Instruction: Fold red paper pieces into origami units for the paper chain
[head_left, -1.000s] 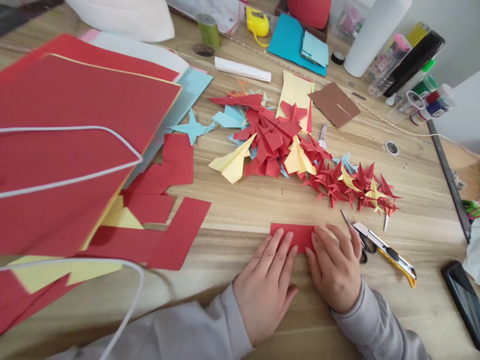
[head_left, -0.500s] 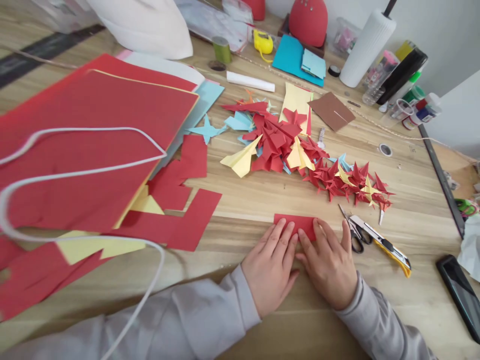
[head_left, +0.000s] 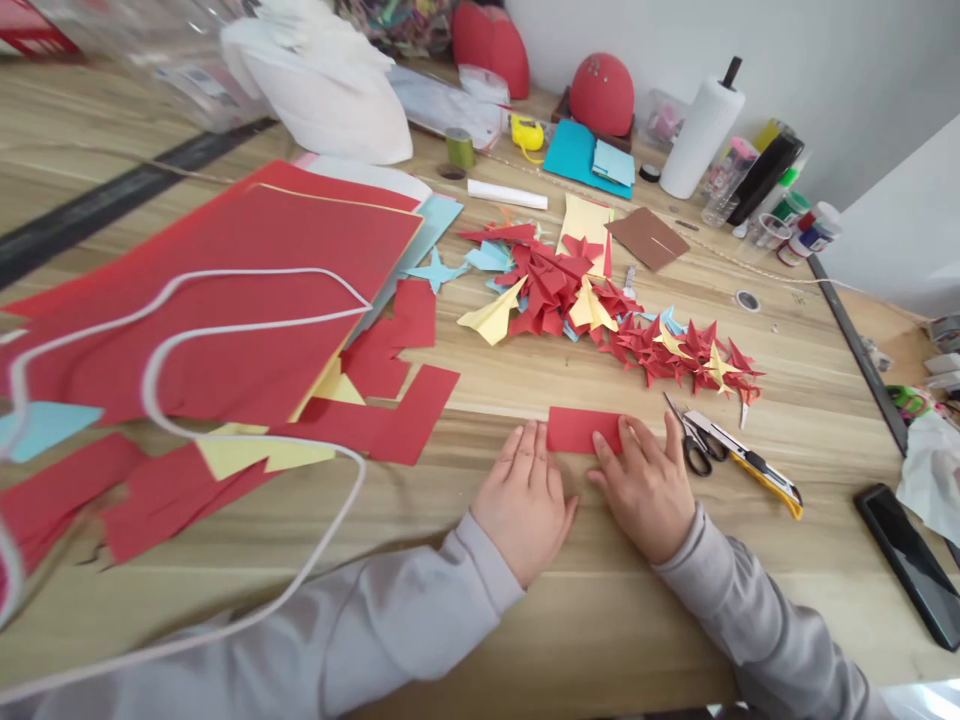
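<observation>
A small red paper rectangle (head_left: 582, 430) lies flat on the wooden table between my hands. My left hand (head_left: 525, 500) rests palm down at its left edge, fingers stretched out and fairly close together. Over the paper's right end lie the spread fingers of my right hand (head_left: 646, 488), the index fingertip on the red surface. Beyond the paper is a heap of folded red, yellow and blue paper shapes (head_left: 551, 285), trailing into a row of red stars (head_left: 652, 350). Scissors (head_left: 701, 445) and a yellow-handled cutter (head_left: 746, 460) lie right of my right hand.
Large red sheets (head_left: 247, 300), red scraps (head_left: 416, 415) and a white cable (head_left: 154, 385) cover the left side. A black phone (head_left: 907, 565) lies at the right. Bottles (head_left: 701, 130), a yellow tape measure (head_left: 526, 133) and blue paper (head_left: 574, 155) stand or lie at the back.
My left hand has slid left off most of the red rectangle, uncovering more of it. My right hand remains on its right end. The camera view has shifted.
</observation>
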